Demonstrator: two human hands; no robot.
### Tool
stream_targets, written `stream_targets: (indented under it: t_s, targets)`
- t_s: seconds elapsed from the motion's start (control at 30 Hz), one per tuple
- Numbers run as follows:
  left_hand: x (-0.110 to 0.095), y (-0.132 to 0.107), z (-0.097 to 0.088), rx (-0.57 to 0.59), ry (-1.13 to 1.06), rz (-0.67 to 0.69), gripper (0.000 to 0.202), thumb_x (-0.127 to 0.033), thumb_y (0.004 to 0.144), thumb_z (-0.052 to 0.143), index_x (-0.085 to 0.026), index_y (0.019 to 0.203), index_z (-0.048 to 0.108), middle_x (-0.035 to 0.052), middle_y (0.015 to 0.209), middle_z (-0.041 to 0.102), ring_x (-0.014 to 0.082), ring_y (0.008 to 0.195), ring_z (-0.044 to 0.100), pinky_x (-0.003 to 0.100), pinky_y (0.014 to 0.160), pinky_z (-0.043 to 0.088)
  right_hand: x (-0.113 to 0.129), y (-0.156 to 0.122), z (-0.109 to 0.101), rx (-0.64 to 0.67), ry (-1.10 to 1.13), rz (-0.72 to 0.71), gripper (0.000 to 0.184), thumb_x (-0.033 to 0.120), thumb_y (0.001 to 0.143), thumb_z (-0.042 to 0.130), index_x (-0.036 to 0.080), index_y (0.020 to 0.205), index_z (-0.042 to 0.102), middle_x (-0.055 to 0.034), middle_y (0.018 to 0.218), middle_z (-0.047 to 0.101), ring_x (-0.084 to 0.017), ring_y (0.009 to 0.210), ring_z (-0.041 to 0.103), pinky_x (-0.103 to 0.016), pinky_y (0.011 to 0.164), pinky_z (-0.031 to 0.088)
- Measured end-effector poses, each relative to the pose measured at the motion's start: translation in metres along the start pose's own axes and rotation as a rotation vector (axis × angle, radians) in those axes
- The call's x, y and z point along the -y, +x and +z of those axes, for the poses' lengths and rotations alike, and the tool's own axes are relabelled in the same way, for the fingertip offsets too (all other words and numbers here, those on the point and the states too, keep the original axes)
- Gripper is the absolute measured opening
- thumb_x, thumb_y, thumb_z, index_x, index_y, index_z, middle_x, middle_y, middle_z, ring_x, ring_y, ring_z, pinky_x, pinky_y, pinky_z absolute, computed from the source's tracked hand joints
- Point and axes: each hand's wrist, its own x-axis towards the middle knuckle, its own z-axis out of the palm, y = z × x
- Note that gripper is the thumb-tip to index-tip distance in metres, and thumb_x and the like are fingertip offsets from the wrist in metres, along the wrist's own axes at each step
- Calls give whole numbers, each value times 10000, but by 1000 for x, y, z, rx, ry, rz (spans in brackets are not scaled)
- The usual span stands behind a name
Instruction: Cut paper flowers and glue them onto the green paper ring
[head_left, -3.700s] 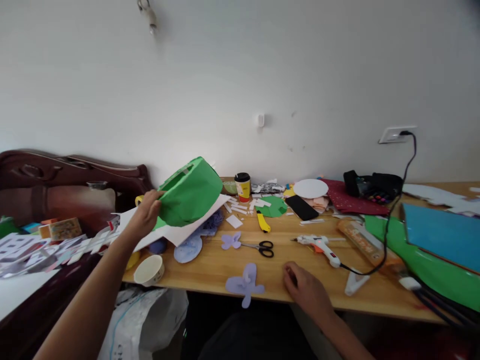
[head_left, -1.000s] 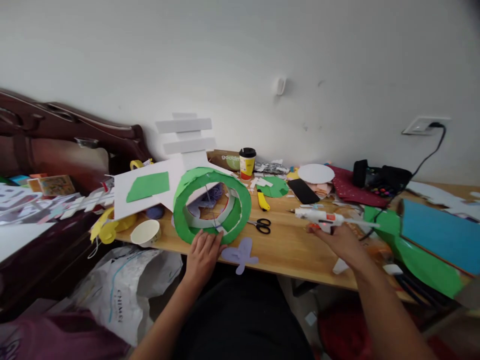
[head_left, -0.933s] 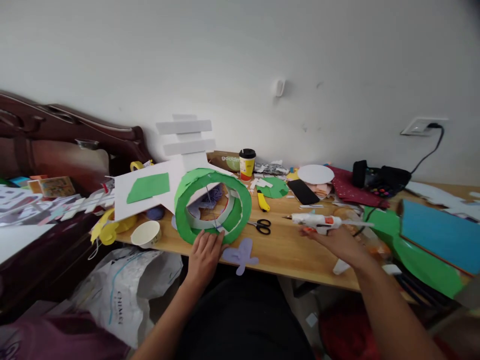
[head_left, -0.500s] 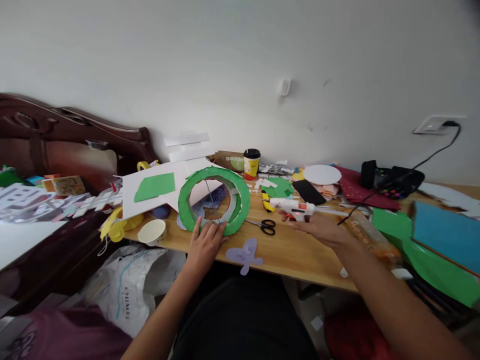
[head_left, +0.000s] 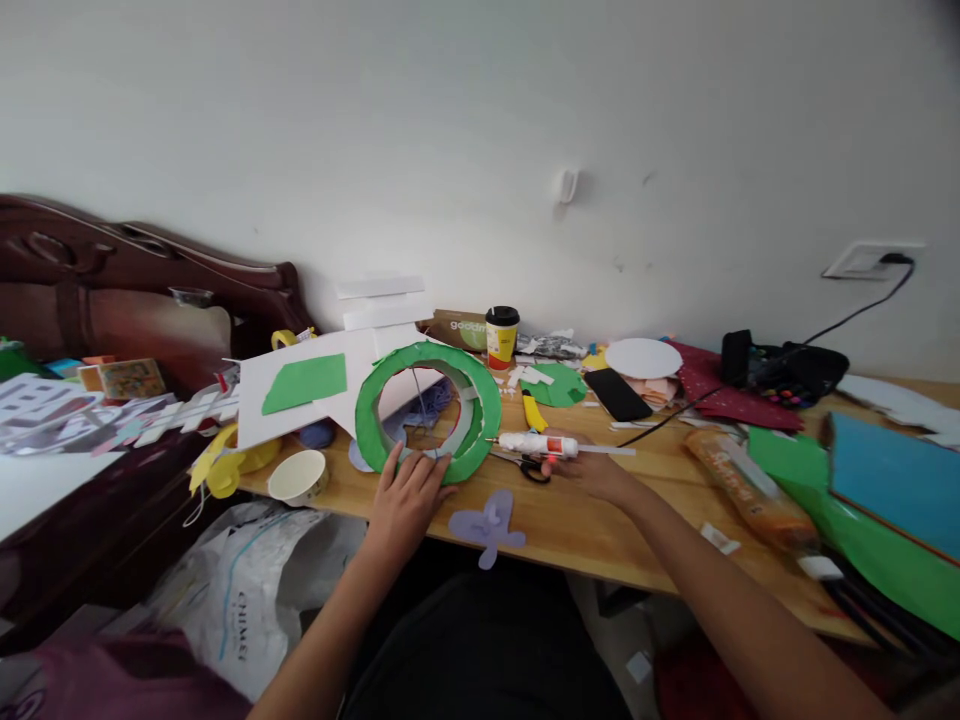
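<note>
A green paper-covered ring stands upright on the wooden table, with a string across its opening. My left hand grips its lower rim, fingers over the inner edge. My right hand is closed round a white glue gun, whose nozzle points left at the ring's right side, close to it; I cannot tell whether they touch. A glue stick sticks out of the gun's back. Scissors lie partly hidden beneath the gun. In front of the ring is a purple paper shape.
Around the ring are a paper bowl, a lidded cup, a yellow cutter, a phone and an orange bottle. The black power cord runs from the wall socket across the table's right side.
My right hand has brought the glue gun left and down, from over the table to the ring's right side. My left hand stays on the ring.
</note>
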Motion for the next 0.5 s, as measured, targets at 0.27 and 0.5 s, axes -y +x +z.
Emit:
stream_targets:
  t_s: [0.27, 0.5]
  targets:
    - [1, 2, -2, 10, -8, -1, 358, -361, 924, 572, -204, 1241, 624, 45, 944, 707, 222, 1023, 626, 455, 1125, 290, 1, 3, 4, 25, 24, -15, 528, 721, 769, 558, 198, 730, 622, -45, 703, 677, -198, 664, 592, -296, 638, 465]
    - [3, 2, -2, 19, -27, -8, 336, -367, 924, 571, -218, 1218, 635, 37, 934, 704, 215, 1017, 627, 452, 1131, 286, 0, 5, 2, -16, -14, 3, 501, 691, 763, 594, 202, 663, 646, -46, 688, 655, -208, 670, 577, -305, 655, 462]
